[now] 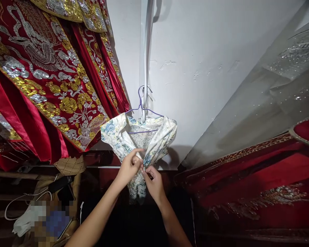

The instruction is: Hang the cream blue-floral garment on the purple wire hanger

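Note:
A white dress with a blue and yellow flower print point(156, 145) hangs on a purple wire hanger point(140, 103) in front of me. Its neckline falls in a deep V. At the bottom of the V, my left hand point(132, 164) pinches the dress front, thumb and fingers closed on the cloth. Just to the right and slightly lower, my right hand point(152, 180) also pinches the fabric. The fingertips of both hands nearly meet at the waist. Whether a button or tie is between them is too small to tell. Gathered cloth hangs below the hands.
Red garments with gold and silver embroidery point(67, 103) hang at the left. A pale sequined gown point(278, 92) and a red beaded garment point(247, 192) hang at the right. A strap point(145, 51) runs down the white wall. Lower left, a white cable point(15, 202) lies among various items.

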`<act>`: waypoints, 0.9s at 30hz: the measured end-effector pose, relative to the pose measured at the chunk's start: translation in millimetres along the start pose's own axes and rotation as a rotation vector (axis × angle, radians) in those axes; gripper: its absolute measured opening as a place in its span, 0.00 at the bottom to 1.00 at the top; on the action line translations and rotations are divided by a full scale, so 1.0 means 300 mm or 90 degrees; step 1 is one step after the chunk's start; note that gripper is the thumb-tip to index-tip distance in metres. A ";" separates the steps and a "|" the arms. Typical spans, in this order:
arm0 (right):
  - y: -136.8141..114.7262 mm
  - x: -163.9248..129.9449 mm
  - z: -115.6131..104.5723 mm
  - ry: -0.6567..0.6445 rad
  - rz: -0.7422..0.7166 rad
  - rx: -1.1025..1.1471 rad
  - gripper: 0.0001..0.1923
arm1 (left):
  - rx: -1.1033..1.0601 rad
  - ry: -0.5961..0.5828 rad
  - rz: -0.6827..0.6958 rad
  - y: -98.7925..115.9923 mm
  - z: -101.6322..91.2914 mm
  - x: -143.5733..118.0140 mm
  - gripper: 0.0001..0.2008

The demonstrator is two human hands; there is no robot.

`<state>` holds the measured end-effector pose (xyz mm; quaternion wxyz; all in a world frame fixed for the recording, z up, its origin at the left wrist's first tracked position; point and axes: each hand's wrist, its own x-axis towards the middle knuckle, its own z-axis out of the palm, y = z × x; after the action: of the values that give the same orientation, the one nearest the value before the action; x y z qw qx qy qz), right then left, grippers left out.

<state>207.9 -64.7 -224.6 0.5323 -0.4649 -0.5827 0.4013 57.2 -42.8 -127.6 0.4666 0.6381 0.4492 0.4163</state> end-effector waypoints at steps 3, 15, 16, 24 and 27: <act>0.001 0.005 0.027 0.030 0.004 -0.011 0.15 | -0.191 0.066 -0.028 0.072 -0.021 0.075 0.18; -0.136 0.046 -0.058 -0.236 -0.037 -0.210 0.13 | -0.308 0.292 0.313 0.373 -0.137 0.285 0.17; -0.167 0.062 -0.071 -0.280 -0.033 -0.218 0.12 | -0.305 0.285 0.311 0.357 -0.133 0.275 0.16; -0.530 0.375 -0.128 -0.078 -0.202 -0.197 0.21 | -0.226 0.197 0.305 0.278 -0.067 0.194 0.16; -0.557 0.445 -0.115 -0.096 -0.278 -0.265 0.13 | -0.184 0.233 0.288 0.268 -0.064 0.179 0.17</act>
<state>222.9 22.8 -26.9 0.4547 -0.3967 -0.7761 0.1832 67.2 0.2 -39.5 0.3597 0.5631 0.3088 0.6769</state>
